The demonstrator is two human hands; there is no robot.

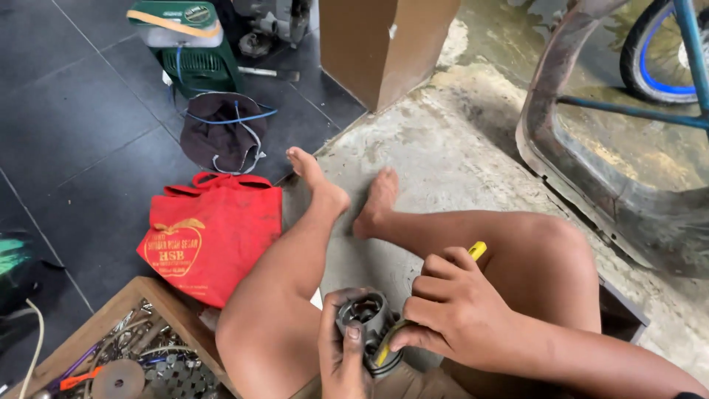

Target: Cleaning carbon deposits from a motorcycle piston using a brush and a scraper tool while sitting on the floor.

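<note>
At nine o'clock from the hands, a wooden toolbox [88, 336] holds loose metal bits, and a red cloth bag [210, 236] lies just beyond it on the dark tiles.

Low in the middle, between the bare knees, the left hand [341, 355] wraps a grey metal cylinder part [367, 318], thumb laid up its near side, fingers closed round the body. The part looks like a cast metal housing: probably heavy for its size, stiff, and maybe greasy, so a full wrap round the barrel seems the surest hold, away from the toothed inner rim. Its open mouth faces up and slightly toward twelve o'clock; its long axis runs near upright, tilted a little away from the person.

At three o'clock from it, the right hand [452, 307] is fisted round a yellow-handled screwdriver [477, 250], handle end showing at one o'clock above the knuckles, shaft slanting down toward seven o'clock against the side of the part. The tip is hidden.
</note>
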